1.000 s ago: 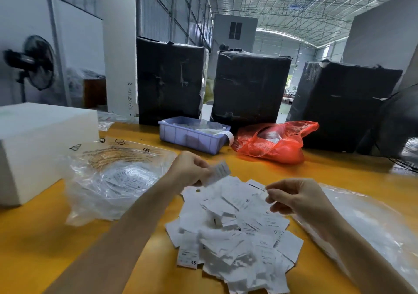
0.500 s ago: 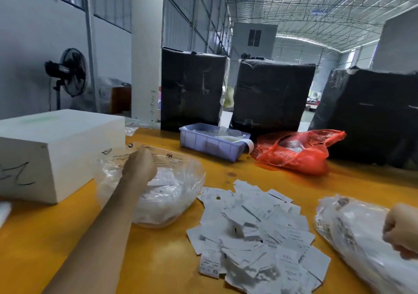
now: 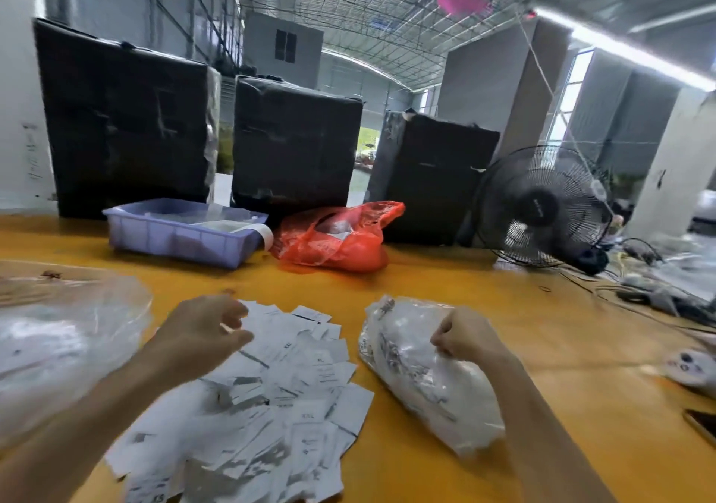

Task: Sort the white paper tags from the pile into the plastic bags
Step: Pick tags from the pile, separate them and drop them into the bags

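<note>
the loose pile of small white paper tags [image 3: 267,390] lies spread on the orange tabletop [image 3: 503,309] right in front of me, between two clear plastic bags. the crumpled clear bag on my left [image 3: 66,343] sits just beside the pile, and the fuller clear bag on my right [image 3: 418,371], already stuffed with white tags, lies just beside the pile's other edge.

these tags look feather-light, thin and flat, so i judge they will slide over each other and cling to the tabletop. i would take one by a free corner or edge where it overlaps its neighbours, pinching with thumb and forefinger, not pressing from above. they bend easily but should not tear with a gentle pinch. the bags are soft, slick film that gives way when touched, so the mouth probably needs holding.

my left hand [image 3: 201,336] hovers over the far left part of the pile, fingers loosely curled with a gap between thumb and fingertips; i see no tag in that grip. my right hand [image 3: 469,338] rests on top of the right bag with the fingers curled in tight. motion blur hides whether they pinch the film or a tag, so i cannot tell what that grip holds.

a lilac plastic tray [image 3: 182,235] and a red plastic bag [image 3: 341,239] sit farther back, well apart from the pile.
</note>
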The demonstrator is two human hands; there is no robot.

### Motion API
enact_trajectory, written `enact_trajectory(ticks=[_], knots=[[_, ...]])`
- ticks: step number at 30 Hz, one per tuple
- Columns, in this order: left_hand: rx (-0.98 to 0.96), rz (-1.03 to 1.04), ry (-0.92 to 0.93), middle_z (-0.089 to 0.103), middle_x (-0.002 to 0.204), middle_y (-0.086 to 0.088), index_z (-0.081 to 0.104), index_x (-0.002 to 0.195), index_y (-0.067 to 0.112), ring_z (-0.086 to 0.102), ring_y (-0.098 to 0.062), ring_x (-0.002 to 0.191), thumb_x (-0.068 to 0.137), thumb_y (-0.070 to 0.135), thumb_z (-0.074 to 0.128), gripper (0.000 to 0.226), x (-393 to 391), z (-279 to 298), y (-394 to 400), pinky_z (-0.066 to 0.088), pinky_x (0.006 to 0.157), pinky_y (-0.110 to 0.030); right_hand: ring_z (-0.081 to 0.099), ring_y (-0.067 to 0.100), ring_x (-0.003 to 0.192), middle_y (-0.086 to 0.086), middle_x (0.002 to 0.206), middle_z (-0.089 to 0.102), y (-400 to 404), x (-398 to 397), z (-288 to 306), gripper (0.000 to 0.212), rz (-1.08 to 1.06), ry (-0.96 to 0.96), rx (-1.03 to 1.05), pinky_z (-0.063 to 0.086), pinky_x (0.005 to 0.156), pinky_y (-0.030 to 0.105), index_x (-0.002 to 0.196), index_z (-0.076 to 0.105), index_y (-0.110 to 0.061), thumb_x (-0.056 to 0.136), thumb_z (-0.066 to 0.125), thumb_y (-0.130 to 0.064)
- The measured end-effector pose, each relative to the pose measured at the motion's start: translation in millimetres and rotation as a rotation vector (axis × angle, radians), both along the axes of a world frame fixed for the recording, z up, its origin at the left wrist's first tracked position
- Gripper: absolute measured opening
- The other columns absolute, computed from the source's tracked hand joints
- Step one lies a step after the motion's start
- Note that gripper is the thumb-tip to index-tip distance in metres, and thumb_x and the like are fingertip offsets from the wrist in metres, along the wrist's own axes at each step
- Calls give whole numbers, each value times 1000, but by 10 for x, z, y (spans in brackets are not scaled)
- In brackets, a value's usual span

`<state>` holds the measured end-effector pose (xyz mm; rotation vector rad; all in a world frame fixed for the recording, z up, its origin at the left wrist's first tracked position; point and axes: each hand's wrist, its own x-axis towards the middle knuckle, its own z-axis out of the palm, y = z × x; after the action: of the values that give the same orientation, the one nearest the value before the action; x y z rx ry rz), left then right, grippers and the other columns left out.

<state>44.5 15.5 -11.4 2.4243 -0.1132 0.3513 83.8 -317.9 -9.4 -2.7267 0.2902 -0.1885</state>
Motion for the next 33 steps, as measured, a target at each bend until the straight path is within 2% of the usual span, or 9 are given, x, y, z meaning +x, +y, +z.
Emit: enact_trajectory(ticks=[3, 7, 10, 13, 16, 19, 25, 29, 33], knots=[[-30, -150, 27, 64, 89, 3, 67, 101, 12, 63, -14, 82, 81, 16, 72, 22, -23, -179, -249, 49, 75, -25, 55, 15, 58, 13, 72, 68, -13, -17, 93, 17, 19, -34, 146, 49, 61, 31, 80, 72, 7, 79, 72, -10], [-96, -236, -18, 67, 85, 10, 68, 95, 21, 64, -3, 78, 80, 26, 74, 16, -54, -255, -406, 51, 70, -17, 67, 16, 65, 10, 73, 72, 170, -179, 331, 22, 207, -65, 630, 54, 56, 23, 77, 73, -1, 68, 83, -18], [-433, -336, 116, 74, 83, 3, 70, 90, 21, 69, -6, 79, 67, 53, 70, 39, -142, -146, -483, 54, 69, -18, 68, 14, 61, 8, 72, 73, 455, -306, 439, 24, 423, 124, 836, 51, 53, 19, 70, 74, -11, 56, 82, -28], [-759, -422, 332, 75, 92, -1, 69, 99, 15, 71, -14, 85, 58, 60, 64, 61, -210, -37, -536, 55, 71, -25, 64, 11, 60, 3, 68, 71, 801, -378, 385, 22, 603, 281, 763, 51, 57, 19, 67, 75, -16, 56, 84, -32], [-767, -392, 287, 74, 84, -3, 72, 94, 12, 70, -17, 75, 72, 41, 71, 36, -225, -24, -528, 54, 69, -23, 61, 9, 58, 1, 65, 68, 1043, -413, 266, 7, 715, 320, 665, 48, 57, 18, 68, 75, -17, 71, 81, -17], [-840, -246, 190, 67, 60, -2, 72, 76, 7, 58, -8, 51, 80, 10, 72, 5, -179, -75, -497, 49, 53, -16, 61, 7, 61, 4, 71, 68, 1093, -400, 197, 8, 698, 339, 675, 50, 60, 18, 73, 75, -16, 72, 80, -10], [-969, -176, 203, 69, 61, -9, 67, 75, 2, 62, -8, 49, 86, 6, 65, 12, -106, -126, -422, 50, 48, -17, 68, 9, 73, 2, 80, 74, 1070, -334, 98, 7, 552, 234, 897, 50, 65, 21, 76, 75, -16, 81, 71, -18], [-934, -185, 221, 71, 63, -7, 65, 80, 2, 63, -8, 51, 84, 3, 66, 4, -75, -155, -399, 51, 49, -18, 66, 10, 65, 3, 73, 73, 1102, -326, 85, 9, 544, 128, 949, 49, 62, 21, 71, 74, -15, 80, 72, -19], [-892, -277, 358, 74, 74, -4, 62, 102, 10, 69, -12, 65, 62, 24, 81, 47, -75, -126, -352, 53, 57, -20, 61, 11, 59, 4, 64, 69, 1126, -337, 70, 10, 602, 88, 875, 49, 60, 20, 70, 72, -10, 75, 77, -18]])
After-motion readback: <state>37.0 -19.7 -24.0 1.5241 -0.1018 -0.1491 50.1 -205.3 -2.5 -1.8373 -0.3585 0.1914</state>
